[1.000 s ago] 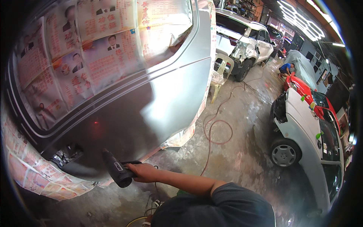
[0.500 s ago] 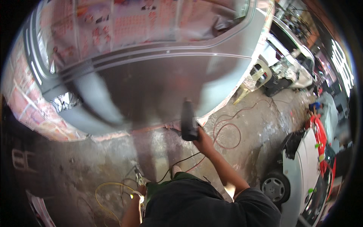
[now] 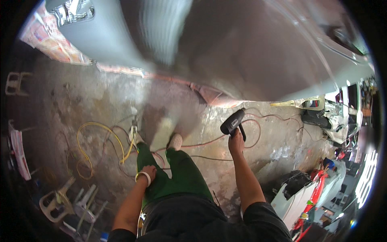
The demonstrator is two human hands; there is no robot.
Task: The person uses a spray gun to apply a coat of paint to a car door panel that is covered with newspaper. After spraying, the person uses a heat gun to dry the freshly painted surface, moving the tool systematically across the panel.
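We are gripping a black hand-held blower [image 3: 233, 122] with our right hand [image 3: 236, 143], whose fingers are wrapping round the handle and clamping on it. The blower is hanging over the concrete floor [image 3: 109, 97], to the right of our legs, its wide round end facing the lower left and its other end pointing up toward the lower edge of a grey vehicle panel [image 3: 250, 44]. A strip of floor is showing between that end and the edge, so we are not touching the panel. Our left hand [image 3: 150, 172] is lying over the thigh of our green trousers [image 3: 187, 173], a pale wristband [image 3: 143, 176] circling the wrist; it is appearing small and soft in the view, so we cannot tell whether its fingers are curling together or spreading apart. Printed masking paper [image 3: 217, 97] is hanging along the panel's lower edge, and a shiny lamp recess [image 3: 75, 12] is showing at the upper left. A red hose [image 3: 205, 143] is running across the floor behind the blower and looping beside our right hand, while a yellow hose [image 3: 82, 141] is curling to the left of our feet. Beyond our right arm, a white car [image 3: 298, 203] is standing near a red one [image 3: 316, 193].
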